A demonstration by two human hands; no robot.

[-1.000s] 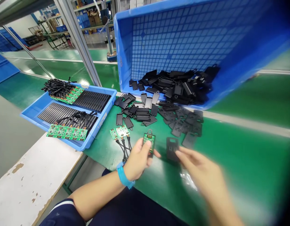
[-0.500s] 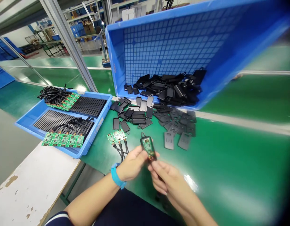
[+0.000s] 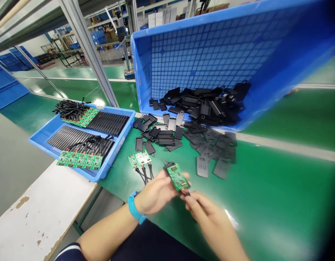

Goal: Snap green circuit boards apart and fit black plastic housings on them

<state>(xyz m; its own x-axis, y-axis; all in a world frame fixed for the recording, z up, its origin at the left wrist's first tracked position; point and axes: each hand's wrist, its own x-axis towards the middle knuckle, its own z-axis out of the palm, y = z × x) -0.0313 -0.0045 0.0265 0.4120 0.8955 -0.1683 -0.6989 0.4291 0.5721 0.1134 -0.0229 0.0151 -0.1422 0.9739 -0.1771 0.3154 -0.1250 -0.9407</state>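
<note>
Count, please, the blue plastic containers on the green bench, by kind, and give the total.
Large blue plastic crate tipped on its side: 1
Shallow blue plastic tray of green circuit boards: 1
Total: 2

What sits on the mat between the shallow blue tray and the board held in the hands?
In the head view, a few loose green circuit boards with black leads lie on the green mat there.

A single head-worn camera looks forward and down, close over the green worktop [image 3: 265, 188], with the tilted blue plastic crate [image 3: 211, 54] straight ahead.
</note>
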